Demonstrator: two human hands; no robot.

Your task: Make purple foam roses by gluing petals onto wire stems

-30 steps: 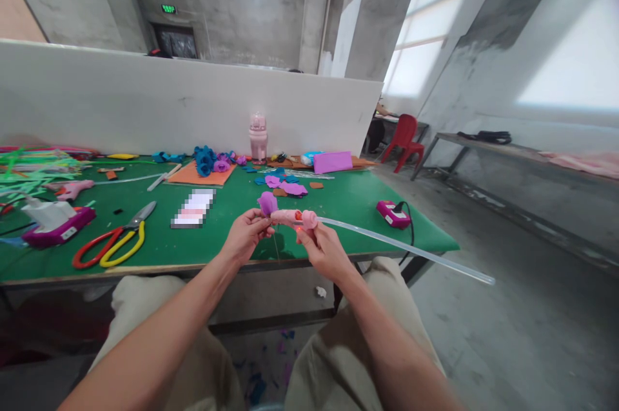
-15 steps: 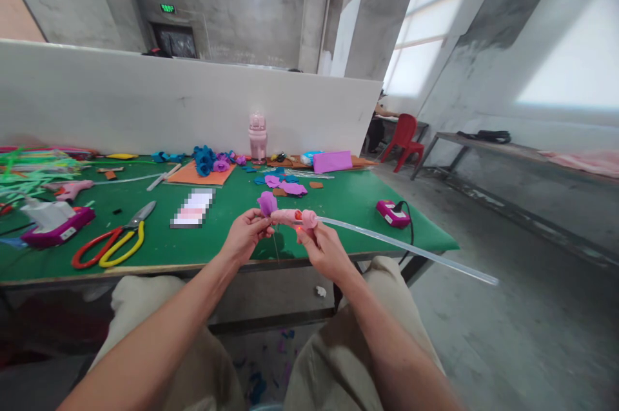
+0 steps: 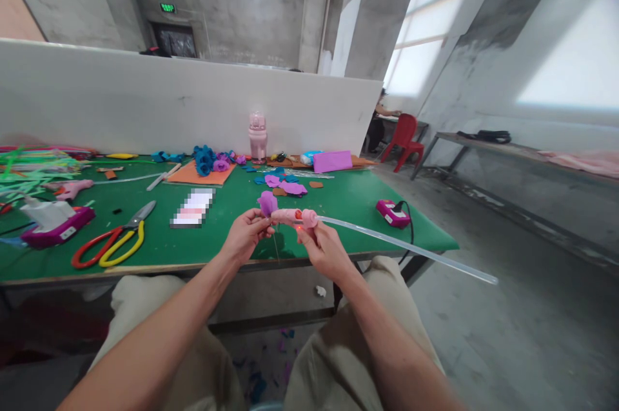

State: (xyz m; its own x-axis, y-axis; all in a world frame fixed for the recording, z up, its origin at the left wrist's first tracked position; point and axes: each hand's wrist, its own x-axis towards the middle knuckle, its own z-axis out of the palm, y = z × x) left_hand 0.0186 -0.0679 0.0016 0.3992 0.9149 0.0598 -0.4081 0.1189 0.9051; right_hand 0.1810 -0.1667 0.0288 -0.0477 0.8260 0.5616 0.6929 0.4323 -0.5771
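Note:
My left hand [image 3: 245, 235] pinches a small purple felt flower [image 3: 266, 202] on a thin wire stem, just above the front edge of the green table [image 3: 338, 204]. Beside it, my right hand [image 3: 325, 247] grips a pink hot glue gun [image 3: 296, 218] whose nozzle points left at the flower's base. A long clear glue stick [image 3: 411, 250] sticks out of the gun's back toward the right, past the table edge. Both hands are closed on what they hold.
Red and yellow scissors [image 3: 113, 240] lie left of my hands. Purple petals [image 3: 285, 185], blue flowers [image 3: 206, 159], an orange sheet, a pink bottle [image 3: 258, 135] and a pink power box [image 3: 393, 212] sit on the table. A white partition stands behind. A red chair [image 3: 403, 140] is far right.

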